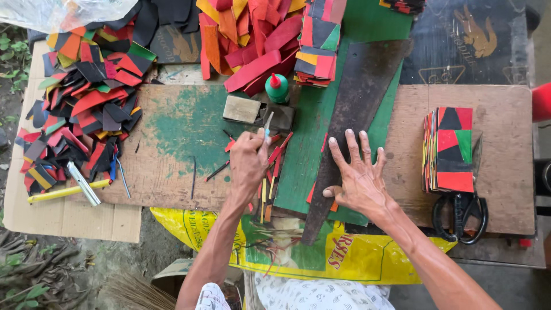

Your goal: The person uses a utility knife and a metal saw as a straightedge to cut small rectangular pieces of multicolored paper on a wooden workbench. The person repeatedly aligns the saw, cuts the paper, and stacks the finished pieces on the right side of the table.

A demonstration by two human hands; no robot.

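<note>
Hands worked at a worn wooden worktop (pixel 172 183) smeared with green paint. Left hand (pixel 248 163) was clenched round a small knife (pixel 268 123), blade tip pointing away from the person, just beside thin red and yellow strips (pixel 274 166). Right hand (pixel 360 175) lay flat, fingers spread, grasping nothing, pressing down a long dark tapered template (pixel 356 109) that rested on a green sheet (pixel 310 143). Template ran from near the person's edge diagonally up to the right. Grey block (pixel 242 109) and a green bottle with red cap (pixel 277 87) sat just beyond the knife. Loose heap of red, black, yellow and green offcuts (pixel 80 109) covered the left end. Neat stack of multicoloured pieces (pixel 449 149) stood at the right, black scissors (pixel 461 215) touching its near side. Yellow sack (pixel 356 258) hung below the worktop edge.
</note>
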